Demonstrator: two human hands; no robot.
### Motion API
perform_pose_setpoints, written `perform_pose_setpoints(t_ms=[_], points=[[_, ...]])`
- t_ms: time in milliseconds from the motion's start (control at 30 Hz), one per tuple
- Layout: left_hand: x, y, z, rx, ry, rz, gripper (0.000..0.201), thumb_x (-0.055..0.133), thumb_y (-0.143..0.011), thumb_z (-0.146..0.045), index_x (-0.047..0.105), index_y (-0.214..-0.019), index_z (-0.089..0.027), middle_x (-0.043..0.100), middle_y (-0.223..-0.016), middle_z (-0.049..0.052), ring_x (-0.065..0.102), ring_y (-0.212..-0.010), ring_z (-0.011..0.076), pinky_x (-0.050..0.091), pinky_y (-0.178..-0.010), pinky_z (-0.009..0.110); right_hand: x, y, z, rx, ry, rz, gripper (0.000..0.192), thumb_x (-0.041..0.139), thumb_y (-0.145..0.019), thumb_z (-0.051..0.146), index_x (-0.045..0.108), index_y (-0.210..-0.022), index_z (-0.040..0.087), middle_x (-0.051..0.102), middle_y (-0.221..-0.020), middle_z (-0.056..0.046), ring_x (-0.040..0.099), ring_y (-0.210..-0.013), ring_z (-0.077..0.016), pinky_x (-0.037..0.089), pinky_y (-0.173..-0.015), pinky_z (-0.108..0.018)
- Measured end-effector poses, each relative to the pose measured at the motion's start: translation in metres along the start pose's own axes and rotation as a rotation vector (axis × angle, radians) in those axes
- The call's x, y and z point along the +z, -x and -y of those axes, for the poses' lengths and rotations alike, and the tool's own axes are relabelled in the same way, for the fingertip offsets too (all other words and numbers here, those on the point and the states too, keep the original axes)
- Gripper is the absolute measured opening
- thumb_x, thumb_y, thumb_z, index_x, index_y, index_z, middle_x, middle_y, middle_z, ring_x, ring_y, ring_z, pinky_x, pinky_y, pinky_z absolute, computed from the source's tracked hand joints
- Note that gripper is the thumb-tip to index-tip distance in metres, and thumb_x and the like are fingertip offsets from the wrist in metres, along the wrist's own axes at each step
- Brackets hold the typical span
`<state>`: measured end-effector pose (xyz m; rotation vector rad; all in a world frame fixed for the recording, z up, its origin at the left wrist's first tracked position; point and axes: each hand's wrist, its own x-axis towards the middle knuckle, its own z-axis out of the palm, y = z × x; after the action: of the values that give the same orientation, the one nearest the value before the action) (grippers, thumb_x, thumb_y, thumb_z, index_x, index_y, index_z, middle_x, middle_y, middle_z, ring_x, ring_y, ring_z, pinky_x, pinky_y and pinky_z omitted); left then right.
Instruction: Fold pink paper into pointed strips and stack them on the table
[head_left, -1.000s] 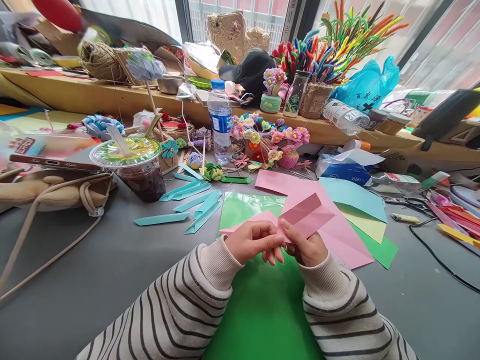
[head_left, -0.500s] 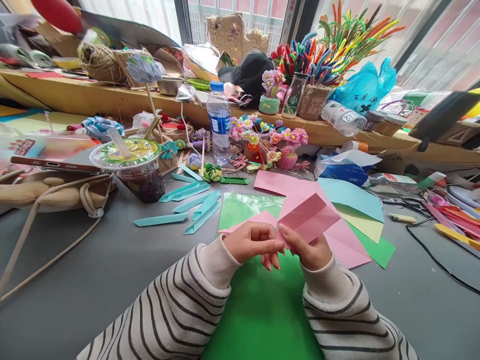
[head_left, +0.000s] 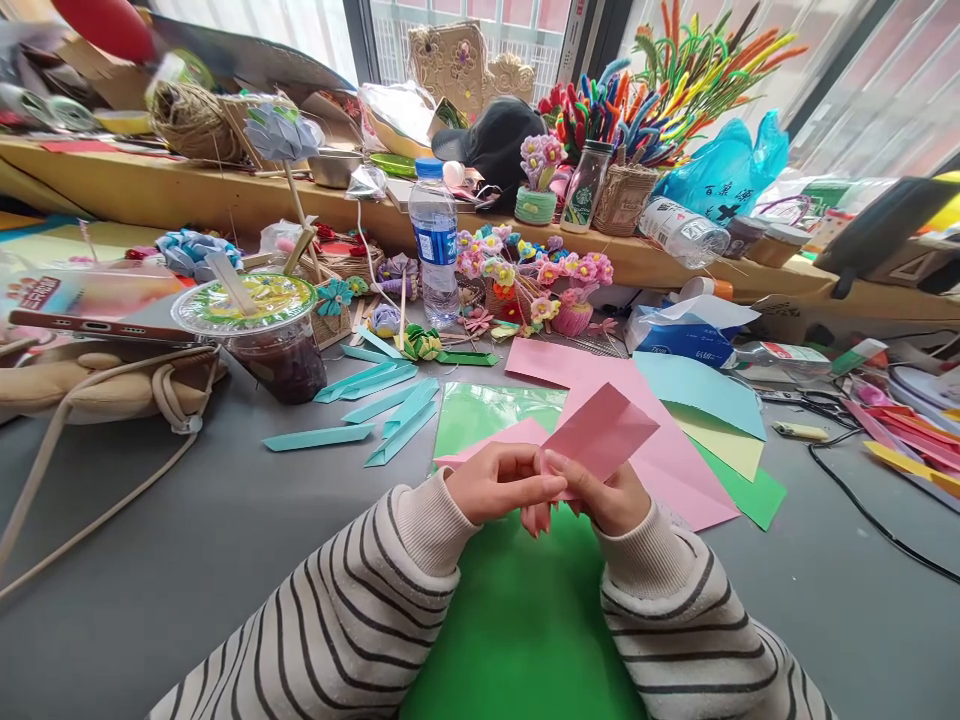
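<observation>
Pink paper between left hand and right hand

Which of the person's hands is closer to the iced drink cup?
The left hand. The cup stands up and to its left on the grey table. The right hand sits on the far side of the left hand, both gripping the pink paper.

our counter is a mess | iced drink cup far left | water bottle at back | teal paper strips between them | blue bag on the shelf
</observation>
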<state>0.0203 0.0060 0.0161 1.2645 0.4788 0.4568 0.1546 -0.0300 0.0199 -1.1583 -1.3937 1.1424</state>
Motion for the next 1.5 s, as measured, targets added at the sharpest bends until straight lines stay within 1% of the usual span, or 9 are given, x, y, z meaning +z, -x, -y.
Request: perform_pose_setpoints(t_ms=[167,333,633,800,933,1000,1200,1333,1500], points=[[0.000,0.000,0.000,0.005,-0.016,-0.087,0.023,0.057,-0.066,-0.033,0.051,-0.066,-0.011,0.054,-0.047,-0.002,0.051,-0.039,0.0074,0.040,-0.040,0.019,-0.004,0.001,-0.003,0.137,-0.020,-0.017,0.045,0.046,-0.067,0.054,0.044,-0.043,0.016,0.035,-0.034,0.005,0.030,-0.030,-0.0045,0.022,-0.031,-0.020],[0.000,-0.001,0.001,0.137,-0.019,-0.208,0.023,0.056,-0.067,-0.035,0.052,-0.069,-0.012,0.053,-0.048,-0.002,0.051,-0.042,0.0084,0.041,-0.042,0.019,-0.006,0.002,0.000,0.055,0.016,-0.037,0.032,0.052,-0.068,0.045,0.053,-0.058,0.015,0.040,-0.041,0.005,0.032,-0.035,-0.0052,0.027,-0.035,-0.020],[-0.001,0.002,-0.001,0.066,-0.051,-0.224,0.034,0.047,-0.071,-0.041,0.054,-0.058,-0.011,0.056,-0.048,0.003,0.052,-0.045,0.0110,0.041,-0.049,0.023,-0.015,-0.001,-0.004,0.118,-0.023,0.031,0.028,0.053,-0.068,0.042,0.054,-0.057,0.015,0.042,-0.040,0.005,0.034,-0.034,-0.0053,0.026,-0.033,-0.019],[-0.003,-0.003,0.001,0.070,-0.023,-0.375,0.028,0.060,-0.061,-0.038,0.058,-0.067,-0.012,0.054,-0.057,0.000,0.047,-0.050,0.0077,0.038,-0.046,0.019,-0.018,-0.001,-0.005,0.231,-0.012,0.215,0.028,0.053,-0.067,0.039,0.055,-0.056,0.014,0.044,-0.040,0.005,0.036,-0.032,-0.0042,0.026,-0.032,-0.018],[-0.003,-0.004,0.003,0.000,-0.065,-0.579,0.030,0.063,-0.056,-0.037,0.050,-0.050,-0.011,0.042,-0.048,-0.003,0.035,-0.043,0.0040,0.028,-0.039,0.017,-0.015,0.002,-0.002,0.271,0.112,0.414,0.028,0.052,-0.069,0.037,0.057,-0.053,0.014,0.052,-0.045,0.001,0.044,-0.036,-0.0063,0.031,-0.034,-0.018],[-0.002,-0.004,0.004,-0.019,-0.096,-0.603,0.032,0.064,-0.056,-0.038,0.048,-0.048,-0.011,0.040,-0.046,-0.004,0.033,-0.042,0.0040,0.026,-0.038,0.018,-0.016,0.002,-0.001,0.215,0.149,0.331,0.031,0.053,-0.069,0.037,0.055,-0.049,0.014,0.052,-0.044,0.000,0.044,-0.036,-0.0064,0.033,-0.035,-0.018],[-0.001,-0.003,0.007,-0.011,-0.230,-0.466,0.028,0.060,-0.060,-0.038,0.060,-0.061,-0.010,0.051,-0.056,0.000,0.044,-0.053,0.0088,0.033,-0.046,0.020,-0.018,-0.001,-0.003,-0.029,0.084,-0.196,0.016,0.060,-0.065,0.032,0.055,-0.065,0.016,0.052,-0.056,0.001,0.045,-0.046,-0.0077,0.038,-0.040,-0.019],[0.000,-0.003,0.011,0.032,-0.320,-0.382,0.029,0.055,-0.065,-0.038,0.063,-0.072,-0.011,0.057,-0.062,0.002,0.048,-0.057,0.0107,0.036,-0.050,0.021,-0.014,-0.001,-0.007,-0.067,0.106,-0.209,0.014,0.061,-0.064,0.029,0.057,-0.065,0.015,0.054,-0.058,0.000,0.047,-0.048,-0.0085,0.040,-0.043,-0.020],[-0.003,-0.005,0.014,0.115,-0.314,-0.468,0.031,0.053,-0.067,-0.038,0.063,-0.077,-0.010,0.059,-0.072,0.005,0.050,-0.064,0.0125,0.039,-0.054,0.021,-0.015,-0.001,-0.015,-0.065,0.175,-0.188,0.016,0.060,-0.064,0.031,0.058,-0.066,0.015,0.057,-0.058,-0.002,0.051,-0.049,-0.0109,0.044,-0.045,-0.024]])
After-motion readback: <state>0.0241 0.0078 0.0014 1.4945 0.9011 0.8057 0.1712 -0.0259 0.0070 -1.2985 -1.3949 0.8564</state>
